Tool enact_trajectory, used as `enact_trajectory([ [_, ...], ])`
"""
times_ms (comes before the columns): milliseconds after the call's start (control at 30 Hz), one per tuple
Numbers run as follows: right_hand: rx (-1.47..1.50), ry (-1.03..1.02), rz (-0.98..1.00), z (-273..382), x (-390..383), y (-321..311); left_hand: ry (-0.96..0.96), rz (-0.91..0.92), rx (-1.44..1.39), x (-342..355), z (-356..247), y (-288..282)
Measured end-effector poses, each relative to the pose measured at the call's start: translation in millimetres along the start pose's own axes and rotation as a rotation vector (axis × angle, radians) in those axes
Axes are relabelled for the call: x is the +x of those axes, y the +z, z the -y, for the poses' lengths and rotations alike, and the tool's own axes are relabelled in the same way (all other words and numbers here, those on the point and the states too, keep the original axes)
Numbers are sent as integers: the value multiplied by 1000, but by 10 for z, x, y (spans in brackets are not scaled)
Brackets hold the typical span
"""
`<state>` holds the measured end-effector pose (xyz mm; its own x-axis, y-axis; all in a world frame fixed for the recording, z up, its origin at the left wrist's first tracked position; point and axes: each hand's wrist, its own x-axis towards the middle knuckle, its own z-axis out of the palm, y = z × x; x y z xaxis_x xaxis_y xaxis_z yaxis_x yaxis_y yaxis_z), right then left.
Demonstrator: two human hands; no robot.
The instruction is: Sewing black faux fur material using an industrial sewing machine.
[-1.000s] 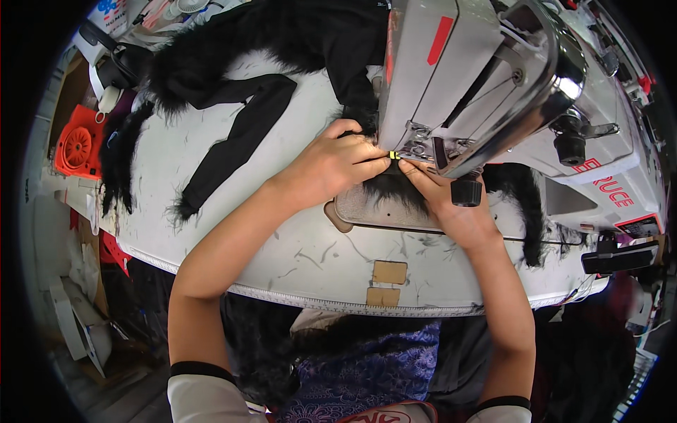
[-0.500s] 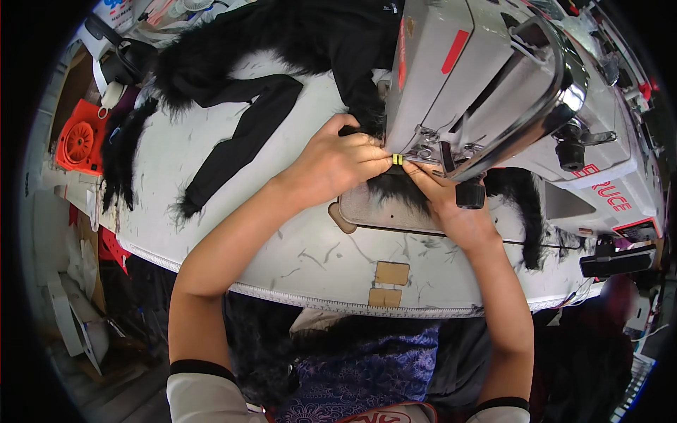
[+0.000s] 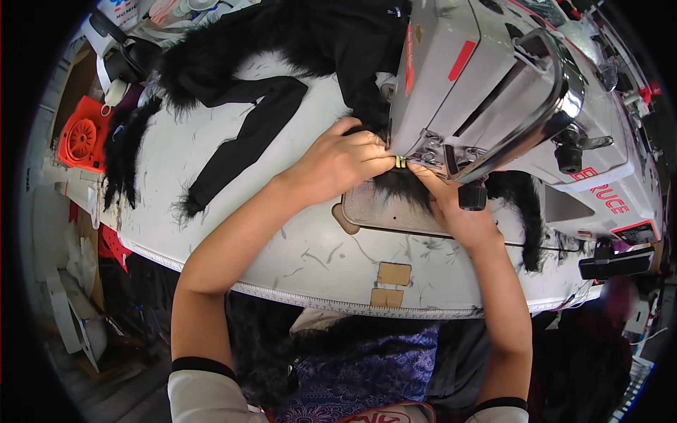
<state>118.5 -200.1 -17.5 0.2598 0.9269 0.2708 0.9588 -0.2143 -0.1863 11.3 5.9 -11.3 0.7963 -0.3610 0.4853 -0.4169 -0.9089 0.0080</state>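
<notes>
A white sewing machine (image 3: 441, 67) stands over black furry fabric (image 3: 405, 189). My left hand (image 3: 338, 166) lies bent over this fabric just left of the machine's needle area, its fingers closed on the fabric. My right hand (image 3: 458, 211) presses the fabric from the other side, thumb and fingers together, partly hidden behind a black knob (image 3: 472, 197). Between my fingertips, a small yellow piece (image 3: 400, 161) shows close to the presser foot; what it is exactly is too small to tell. The needle itself is hard to make out.
A black garment with fur trim (image 3: 261, 120) spreads over the white table (image 3: 296, 247) to the left and back. A fur strip (image 3: 525, 215) lies right of the machine. An orange plastic thing (image 3: 81, 143) sits far left. Patterned blue cloth (image 3: 367, 374) hangs below the edge.
The whole view has shifted slightly to the right. Both hands keep their hold on the furry fabric at the machine, and the yellow piece between them looks a little changed in shape.
</notes>
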Motion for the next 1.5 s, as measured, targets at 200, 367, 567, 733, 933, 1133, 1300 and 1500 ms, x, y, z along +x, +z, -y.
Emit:
enact_trajectory([
  [200, 25, 42, -24, 7, 4, -15, 6, -21, 166, 88, -8, -120],
  [367, 253, -10, -21, -13, -31, -69, 117, 40, -234, 40, -125, -162],
  [567, 419, 112, 63, 20, -14, -60, -299, 180, -617, 25, -102, -197],
  [733, 489, 202, 138, -37, 8, -66, -441, 467, -721, 54, 24, -348],
  [933, 461, 80, 108, -21, -16, -83, -147, 219, -465, 64, -57, -250],
  [1133, 431, -112, -9, 36, 15, -34, 48, 48, -126, 90, -126, -176],
  [1300, 275, -95, -29, -36, -4, -47, 73, 21, 34, 134, -107, -213],
  [1500, -112, -203, -232, -2, -19, -126, 123, 64, 7, 69, -110, -261],
])
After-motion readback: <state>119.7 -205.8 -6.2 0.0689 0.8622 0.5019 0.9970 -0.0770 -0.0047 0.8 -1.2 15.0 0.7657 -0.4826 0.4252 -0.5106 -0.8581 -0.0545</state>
